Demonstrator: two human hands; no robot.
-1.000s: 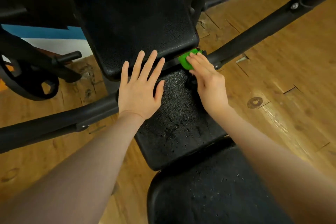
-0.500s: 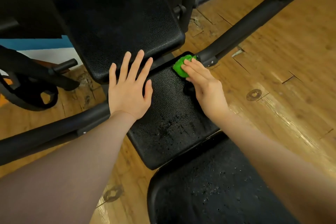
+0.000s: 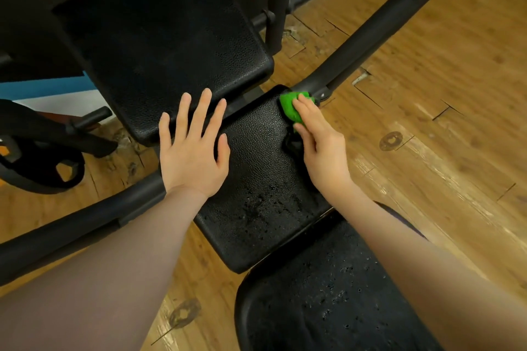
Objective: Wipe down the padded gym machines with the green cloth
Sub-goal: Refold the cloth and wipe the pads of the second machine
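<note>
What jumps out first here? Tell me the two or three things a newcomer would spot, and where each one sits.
The bright green cloth stands out most, pressed under the right hand at the far right corner of the middle black pad, beside the frame bar. Next, the left hand lies flat with spread fingers across the gap between that pad and the upper pad. Specks dot the middle pad's near end.
</note>
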